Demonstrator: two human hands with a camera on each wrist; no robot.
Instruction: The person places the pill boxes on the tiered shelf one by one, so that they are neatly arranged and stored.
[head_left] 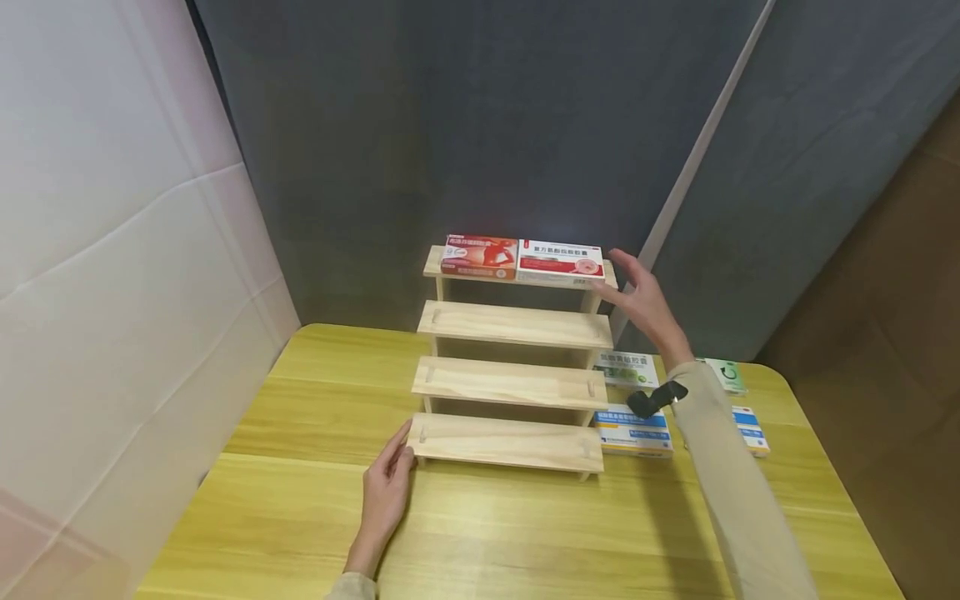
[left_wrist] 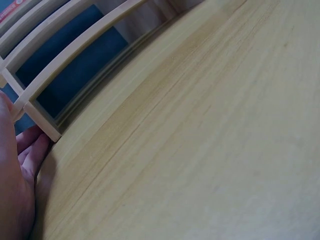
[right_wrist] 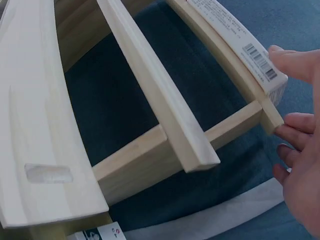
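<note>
A pale wooden stepped rack [head_left: 513,383] with several tiers stands on the table. On its top tier lie a red-orange medicine box [head_left: 478,257] and, to its right, a white-and-red medicine box [head_left: 560,262]. My left hand [head_left: 386,487] holds the left end of the lowest tier; in the left wrist view its fingers [left_wrist: 36,152] meet the rack's foot. My right hand [head_left: 648,304] is at the right end of the top tier, thumb and fingers apart. In the right wrist view a fingertip [right_wrist: 276,50] is close to the box's end and other fingers are by the tier's end; contact is unclear.
Right of the rack lie a green-and-white box [head_left: 626,367] and a blue-and-white box [head_left: 633,433]. Partly behind the right arm are another green box [head_left: 727,377] and another blue-and-white box [head_left: 752,432]. A grey curtain [head_left: 450,125] hangs behind the table [head_left: 300,500].
</note>
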